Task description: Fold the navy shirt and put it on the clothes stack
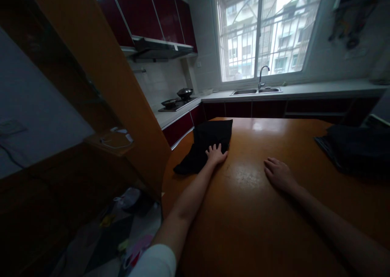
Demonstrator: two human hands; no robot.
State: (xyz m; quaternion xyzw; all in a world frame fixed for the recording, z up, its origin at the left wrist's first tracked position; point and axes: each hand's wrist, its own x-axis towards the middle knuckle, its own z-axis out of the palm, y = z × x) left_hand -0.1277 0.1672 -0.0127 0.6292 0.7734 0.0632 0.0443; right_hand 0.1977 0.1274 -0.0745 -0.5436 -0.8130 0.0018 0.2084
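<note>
My left hand rests with fingers spread on the near edge of a black cloth that lies crumpled on the left part of the orange wooden table. My right hand lies flat on the bare tabletop with fingers stretched out, holding nothing, about a hand's width to the right of the cloth. Both forearms reach in from the bottom of the view.
A pile of dark fabric sits at the table's right edge. An orange wooden post slants at the left. Behind are a stove with pans, a sink with tap and a barred window. Clutter lies on the floor.
</note>
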